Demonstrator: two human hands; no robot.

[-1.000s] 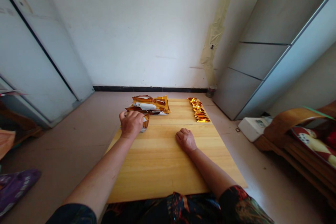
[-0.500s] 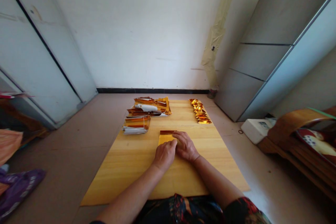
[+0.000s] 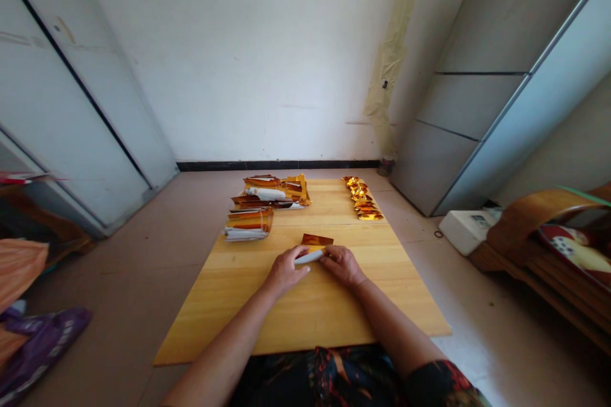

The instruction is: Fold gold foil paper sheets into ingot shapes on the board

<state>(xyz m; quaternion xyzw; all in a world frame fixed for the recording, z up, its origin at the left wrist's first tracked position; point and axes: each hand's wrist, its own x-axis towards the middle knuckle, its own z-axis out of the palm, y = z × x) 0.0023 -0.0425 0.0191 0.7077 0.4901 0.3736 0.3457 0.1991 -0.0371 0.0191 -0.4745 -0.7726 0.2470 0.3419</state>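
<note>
A sheet of gold foil paper (image 3: 318,240) lies at the middle of the wooden board, its near edge curled up so that the pale underside shows. My left hand (image 3: 286,269) grips the left end of the curled edge between thumb and fingers. At the right end, my right hand (image 3: 344,264) pinches the same edge, fingers bent. Stacks of gold and white paper (image 3: 248,224) sit at the board's far left. A row of folded shiny gold pieces (image 3: 365,200) runs along the far right.
The wooden board (image 3: 229,305) reaches from my lap toward the white wall (image 3: 267,76). A grey fridge (image 3: 443,133) stands at right, near a white box (image 3: 465,230) and wooden furniture (image 3: 525,254). Purple and orange bags (image 3: 48,343) lie at left.
The near edge of the foil paper has been lifted and curled, exposing its pale back. My hands have moved apart, the left one leftward, each now at one end of that edge.
</note>
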